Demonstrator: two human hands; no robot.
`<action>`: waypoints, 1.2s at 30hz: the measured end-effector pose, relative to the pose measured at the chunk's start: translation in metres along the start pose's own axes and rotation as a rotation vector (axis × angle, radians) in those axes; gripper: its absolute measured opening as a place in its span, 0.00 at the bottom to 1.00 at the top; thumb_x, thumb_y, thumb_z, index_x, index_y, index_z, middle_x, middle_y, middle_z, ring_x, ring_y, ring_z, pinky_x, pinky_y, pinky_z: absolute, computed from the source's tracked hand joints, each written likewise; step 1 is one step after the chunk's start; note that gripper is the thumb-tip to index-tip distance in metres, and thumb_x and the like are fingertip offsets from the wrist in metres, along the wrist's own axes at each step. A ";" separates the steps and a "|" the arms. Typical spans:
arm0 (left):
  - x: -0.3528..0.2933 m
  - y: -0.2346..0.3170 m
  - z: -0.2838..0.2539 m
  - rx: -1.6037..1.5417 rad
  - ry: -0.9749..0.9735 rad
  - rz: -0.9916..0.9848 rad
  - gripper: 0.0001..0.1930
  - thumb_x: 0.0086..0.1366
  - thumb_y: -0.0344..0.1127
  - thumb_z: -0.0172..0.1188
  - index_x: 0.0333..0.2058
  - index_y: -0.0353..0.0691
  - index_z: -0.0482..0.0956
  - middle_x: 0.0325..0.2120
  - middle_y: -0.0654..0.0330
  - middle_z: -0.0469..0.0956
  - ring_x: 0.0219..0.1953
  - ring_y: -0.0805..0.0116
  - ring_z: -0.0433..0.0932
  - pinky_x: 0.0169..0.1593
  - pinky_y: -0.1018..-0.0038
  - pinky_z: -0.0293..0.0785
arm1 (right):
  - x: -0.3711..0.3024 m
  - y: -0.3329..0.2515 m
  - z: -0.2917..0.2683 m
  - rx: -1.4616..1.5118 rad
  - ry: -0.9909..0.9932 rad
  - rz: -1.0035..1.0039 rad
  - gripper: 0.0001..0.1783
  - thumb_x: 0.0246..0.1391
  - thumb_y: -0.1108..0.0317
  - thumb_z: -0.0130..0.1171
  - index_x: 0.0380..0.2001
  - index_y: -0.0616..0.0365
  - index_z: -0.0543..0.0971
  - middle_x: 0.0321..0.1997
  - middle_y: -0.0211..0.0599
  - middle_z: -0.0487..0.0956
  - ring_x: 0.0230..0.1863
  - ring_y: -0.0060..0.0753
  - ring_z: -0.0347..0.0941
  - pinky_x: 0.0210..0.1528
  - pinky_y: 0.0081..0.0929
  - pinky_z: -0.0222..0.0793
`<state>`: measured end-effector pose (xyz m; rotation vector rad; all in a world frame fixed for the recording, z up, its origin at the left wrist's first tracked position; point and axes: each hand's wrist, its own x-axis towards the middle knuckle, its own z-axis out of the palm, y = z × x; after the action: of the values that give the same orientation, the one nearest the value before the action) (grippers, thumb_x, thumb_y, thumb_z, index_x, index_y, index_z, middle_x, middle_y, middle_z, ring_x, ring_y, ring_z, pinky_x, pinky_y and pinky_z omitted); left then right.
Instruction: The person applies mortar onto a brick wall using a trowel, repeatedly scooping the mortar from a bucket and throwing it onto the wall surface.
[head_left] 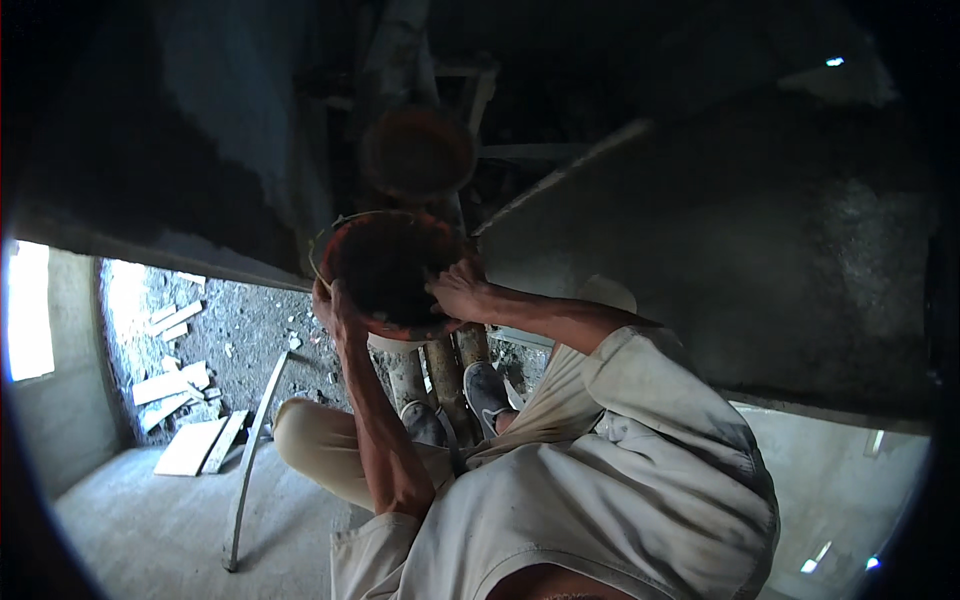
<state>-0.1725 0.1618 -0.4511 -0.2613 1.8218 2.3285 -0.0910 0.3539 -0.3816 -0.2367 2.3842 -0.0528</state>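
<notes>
A round orange-red bucket (400, 332) with a thin wire handle is tipped toward me in front of my knees. Its inside is too dark to make out. My left hand (335, 308) is closed on the left part of its rim, by the handle's end. Over the right side of the bucket reaches my right hand (461, 290), fingers bent inside; whatever they hold is lost in the dark. Just beyond is a second round reddish vessel (418, 150), dim and blurred.
Wooden poles (440, 375) lie under my shoes (486, 390). A dark sloping surface (740, 260) rises at the right, and another hangs at the left. Below left are a long thin strip (258, 460), several board pieces (190, 447) and rubble on the floor.
</notes>
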 end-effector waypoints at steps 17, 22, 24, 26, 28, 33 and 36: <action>-0.080 0.024 0.036 0.344 -0.249 0.279 0.20 0.61 0.29 0.53 0.52 0.31 0.70 0.43 0.56 0.75 0.46 0.69 0.72 0.52 0.74 0.66 | -0.070 0.059 0.002 -0.531 0.553 0.089 0.21 0.48 0.64 0.54 0.48 0.55 0.72 0.30 0.37 0.77 0.27 0.33 0.78 0.24 0.31 0.72; -0.095 0.024 0.034 0.357 -0.225 0.257 0.19 0.57 0.26 0.56 0.49 0.34 0.73 0.40 0.54 0.76 0.43 0.66 0.75 0.49 0.71 0.68 | -0.076 0.044 0.055 -0.141 0.270 0.124 0.12 0.50 0.67 0.52 0.39 0.56 0.75 0.27 0.38 0.79 0.26 0.33 0.79 0.23 0.34 0.73; -0.089 0.019 0.015 0.320 -0.206 0.229 0.18 0.58 0.26 0.56 0.49 0.34 0.73 0.41 0.55 0.76 0.44 0.67 0.74 0.49 0.71 0.68 | -0.084 0.027 0.066 0.160 0.136 0.029 0.11 0.51 0.67 0.51 0.38 0.58 0.76 0.26 0.43 0.79 0.26 0.35 0.79 0.22 0.35 0.73; -0.085 0.020 0.007 0.177 -0.171 0.093 0.17 0.61 0.28 0.57 0.50 0.32 0.73 0.41 0.55 0.76 0.44 0.70 0.74 0.49 0.74 0.68 | -0.081 0.011 0.080 0.470 -0.009 0.038 0.14 0.53 0.65 0.52 0.41 0.61 0.74 0.28 0.44 0.79 0.28 0.44 0.78 0.26 0.40 0.73; -0.088 0.021 0.015 0.168 -0.190 0.129 0.18 0.62 0.30 0.57 0.50 0.31 0.72 0.42 0.55 0.76 0.45 0.71 0.73 0.50 0.75 0.67 | -0.072 -0.002 0.093 0.780 -0.153 0.054 0.19 0.54 0.62 0.53 0.44 0.63 0.71 0.29 0.44 0.80 0.29 0.54 0.78 0.30 0.46 0.73; -0.081 0.018 0.002 0.161 -0.171 0.117 0.20 0.63 0.32 0.57 0.53 0.29 0.70 0.44 0.54 0.75 0.47 0.71 0.72 0.52 0.76 0.65 | -0.059 -0.041 0.064 1.447 -0.259 0.252 0.22 0.57 0.56 0.56 0.49 0.59 0.69 0.24 0.34 0.73 0.21 0.24 0.72 0.18 0.26 0.69; -0.077 0.025 0.007 0.247 -0.167 0.157 0.20 0.64 0.34 0.57 0.52 0.30 0.70 0.43 0.55 0.75 0.44 0.71 0.73 0.50 0.77 0.66 | -0.053 -0.040 0.063 2.056 -0.375 0.264 0.21 0.59 0.53 0.52 0.49 0.54 0.69 0.23 0.29 0.68 0.16 0.17 0.64 0.14 0.16 0.63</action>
<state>-0.1044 0.1604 -0.4070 0.1110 2.0821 2.1142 -0.0043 0.3259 -0.3877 0.9115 0.9970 -1.8748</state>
